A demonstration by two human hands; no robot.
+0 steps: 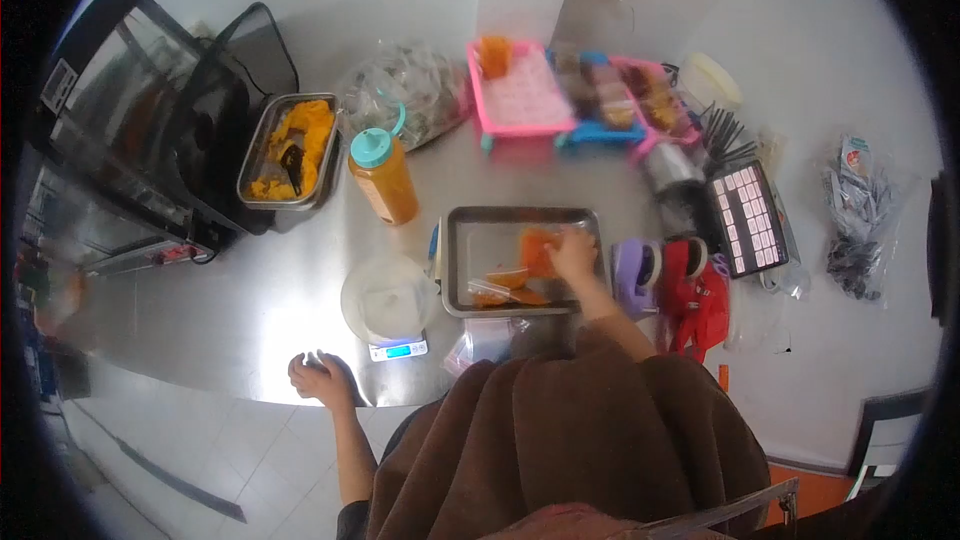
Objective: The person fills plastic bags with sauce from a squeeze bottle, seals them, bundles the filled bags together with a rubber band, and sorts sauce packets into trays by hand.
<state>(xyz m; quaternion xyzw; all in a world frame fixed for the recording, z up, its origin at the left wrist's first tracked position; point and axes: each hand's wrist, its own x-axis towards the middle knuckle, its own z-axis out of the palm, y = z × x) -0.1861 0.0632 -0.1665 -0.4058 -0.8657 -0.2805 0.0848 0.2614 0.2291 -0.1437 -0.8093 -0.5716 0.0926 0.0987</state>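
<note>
My right hand is over the right part of a metal tray, its fingers closed on an orange packet. More orange packets lie in the lower part of that tray. My left hand is at the table's front edge, fingers curled; whether it holds anything is too small to tell. Between the hands, a pale round bowl sits on a digital scale with a lit display. Clear plastic bags lie below the tray.
A squeeze bottle stands behind the bowl. A container of yellow food is back left, beside a black-framed case. Pink basket stands behind; tape dispensers and a keypad device are right.
</note>
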